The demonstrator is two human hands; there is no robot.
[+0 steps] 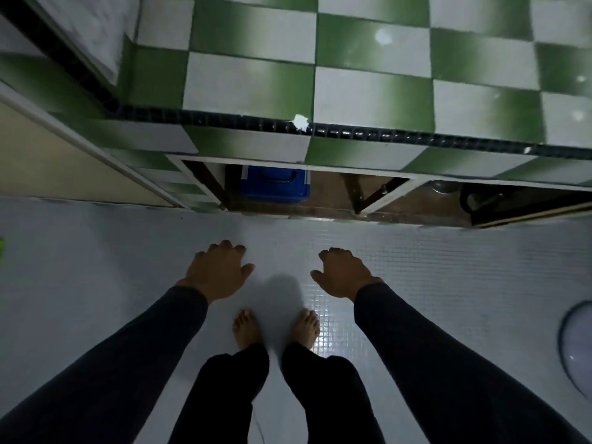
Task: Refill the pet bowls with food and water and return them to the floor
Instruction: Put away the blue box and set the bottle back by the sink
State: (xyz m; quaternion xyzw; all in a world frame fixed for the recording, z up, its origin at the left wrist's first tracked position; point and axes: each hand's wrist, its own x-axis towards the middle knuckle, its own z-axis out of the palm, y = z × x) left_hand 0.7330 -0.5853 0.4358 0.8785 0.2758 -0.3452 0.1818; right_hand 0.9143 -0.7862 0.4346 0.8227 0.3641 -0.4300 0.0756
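Person stands barefoot on the pale mosaic floor, facing a green-and-white checkered tiled counter. Left hand and right hand are both held out palm-down, fingers loosely curled, grasping nothing. Likely pet bowl: pale round rim on the floor at far right edge, mostly cut off, contents not readable. No second bowl in view. Blue box sits in the open space under the counter. Judged step: fetch the bowl. Best approach: turn right, crouch, take the rim with both hands, keep it level.
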